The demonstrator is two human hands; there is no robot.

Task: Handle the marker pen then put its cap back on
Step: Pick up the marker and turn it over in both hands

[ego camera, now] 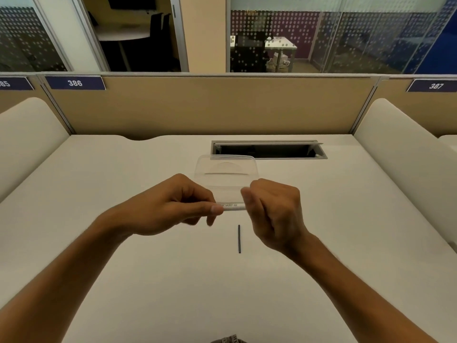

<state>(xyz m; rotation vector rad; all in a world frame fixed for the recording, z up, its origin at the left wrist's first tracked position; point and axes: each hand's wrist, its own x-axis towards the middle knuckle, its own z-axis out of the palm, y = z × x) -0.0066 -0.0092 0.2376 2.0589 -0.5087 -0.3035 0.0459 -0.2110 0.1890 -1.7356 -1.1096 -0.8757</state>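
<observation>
Two hands meet over the middle of the counter (103, 194), and we find the marker pen (233, 206) held level between them, clear of the surface. The left hand (170, 206) pinches one end of the white barrel between thumb and fingertips. The right hand (274, 214) is curled closed over the other end. Only a short stretch of barrel with dark lettering shows between the hands. We cannot tell whether the cap sits inside the right fist or is already seated; that end is hidden.

We judge the pen light, rigid and smooth-skinned. It should not bend or mark under finger pressure, but the glossy plastic may slip in a loose pinch. The sound hold is on the barrel near its middle for one hand, with the other taking the cap by its sides and pressing straight along the pen's axis. A skewed push risks a jammed cap or an ink smear on the fingers.

Below the hands, nearer the body, a thin dark stick (239, 238) lies flat on the counter, well apart from the pen. Just beyond the hands stands a clear plastic container (226, 169), seemingly empty.
</observation>
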